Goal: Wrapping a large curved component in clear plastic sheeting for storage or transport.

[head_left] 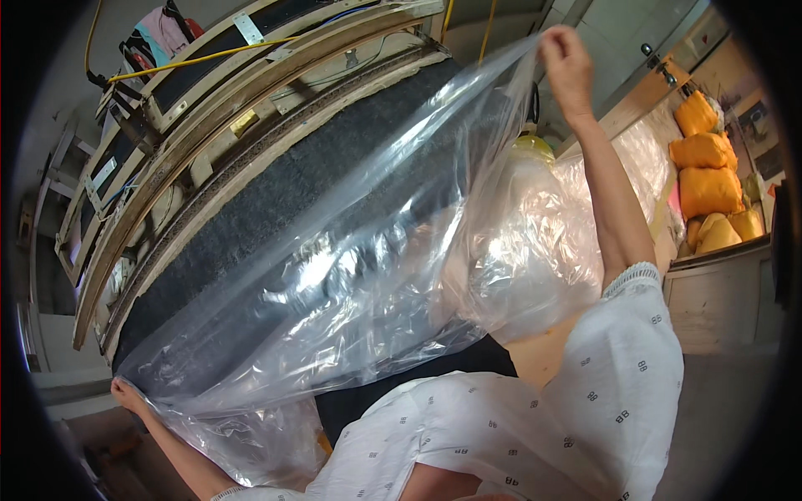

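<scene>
A large clear plastic sheet (359, 250) is stretched between my two hands, slanting from lower left to upper right. My left hand (127, 394) is closed on one corner, low at the left by the end of the dark surface. Raised high at the right, my right hand (568, 67) pinches the opposite end of the sheet. Behind the film, and partly seen through it, lies a dark grey, rough-textured bed (276, 192). The sheet's lower part hangs in shiny folds in front of my body.
Beyond the bed runs a machine frame with long wooden rails (209, 117) and a yellow cable (209, 57). More crumpled clear plastic (543, 242) is heaped at the right. Orange wrapped bundles (708, 190) sit on a shelf at the far right. Coloured cloths (160, 32) hang at the upper left.
</scene>
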A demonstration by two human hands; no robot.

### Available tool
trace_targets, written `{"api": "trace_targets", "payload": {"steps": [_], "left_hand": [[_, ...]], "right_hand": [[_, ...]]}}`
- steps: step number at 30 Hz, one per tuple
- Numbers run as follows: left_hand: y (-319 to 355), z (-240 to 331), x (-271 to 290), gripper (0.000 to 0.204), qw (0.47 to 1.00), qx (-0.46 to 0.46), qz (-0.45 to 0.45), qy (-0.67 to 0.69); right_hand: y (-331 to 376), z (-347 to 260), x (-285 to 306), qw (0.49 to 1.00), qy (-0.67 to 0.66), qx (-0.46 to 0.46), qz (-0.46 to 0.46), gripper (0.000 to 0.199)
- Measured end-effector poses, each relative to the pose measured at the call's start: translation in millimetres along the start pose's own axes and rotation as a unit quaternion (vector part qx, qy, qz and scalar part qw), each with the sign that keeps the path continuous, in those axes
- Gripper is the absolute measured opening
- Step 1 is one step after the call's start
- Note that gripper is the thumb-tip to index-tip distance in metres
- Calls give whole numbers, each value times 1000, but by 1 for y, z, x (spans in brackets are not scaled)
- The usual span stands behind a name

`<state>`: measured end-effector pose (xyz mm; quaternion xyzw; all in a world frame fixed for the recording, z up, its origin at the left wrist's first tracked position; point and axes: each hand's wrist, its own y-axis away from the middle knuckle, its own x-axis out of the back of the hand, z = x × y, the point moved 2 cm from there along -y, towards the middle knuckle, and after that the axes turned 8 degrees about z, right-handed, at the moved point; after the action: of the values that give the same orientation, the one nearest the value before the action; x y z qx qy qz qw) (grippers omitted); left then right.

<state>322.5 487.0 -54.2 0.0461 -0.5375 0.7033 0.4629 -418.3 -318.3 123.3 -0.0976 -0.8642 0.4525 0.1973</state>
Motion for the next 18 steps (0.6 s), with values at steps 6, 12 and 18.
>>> {"api": "trace_targets", "payload": {"steps": [6, 12, 18], "left_hand": [[-5, 5, 24, 41, 997, 77, -15, -21], [7, 37, -1, 35, 988, 26, -10, -154], [-22, -25, 30, 29, 957, -52, -37, -282]], "right_hand": [[35, -56, -17, 954, 95, 233, -162, 30], [54, 17, -38, 885, 227, 25, -405, 56], [76, 68, -100, 936, 157, -48, -310, 58]]}}
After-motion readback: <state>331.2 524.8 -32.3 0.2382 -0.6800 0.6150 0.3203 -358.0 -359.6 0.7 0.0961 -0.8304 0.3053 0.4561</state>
